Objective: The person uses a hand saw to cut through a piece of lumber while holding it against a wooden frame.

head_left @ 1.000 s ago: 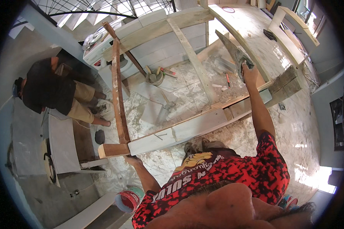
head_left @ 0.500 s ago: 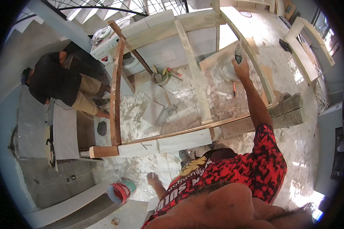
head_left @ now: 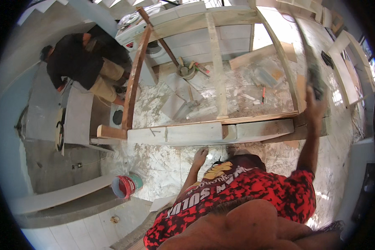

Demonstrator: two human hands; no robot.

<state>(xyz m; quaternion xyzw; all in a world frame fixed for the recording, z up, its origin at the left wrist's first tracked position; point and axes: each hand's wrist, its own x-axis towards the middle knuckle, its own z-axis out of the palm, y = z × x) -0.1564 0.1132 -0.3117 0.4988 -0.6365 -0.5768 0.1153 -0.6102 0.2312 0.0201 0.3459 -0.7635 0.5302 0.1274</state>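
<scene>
My right hand is wrapped round the dark handle of a long, narrow-bladed tool, smeared by motion; its exact kind is hard to make out. It is held outside the right-hand rail of a wooden frame, with the blade pointing away from me. My left hand hangs free in front of my shirt, fingers loosely apart and holding nothing. It is near a row of pale blocks under the frame's front rail. A squared timber lies at the row's right end.
Inside the frame are a bucket of tools, a mallet, an orange-handled tool and a clear plastic box. Another person bends over at the left. A red and green pail stands at lower left. Cabinet frames stand at right.
My right hand has swung from above the frame to outside its right rail, carrying the tool. My left hand has risen toward the block row. The whole view has shifted.
</scene>
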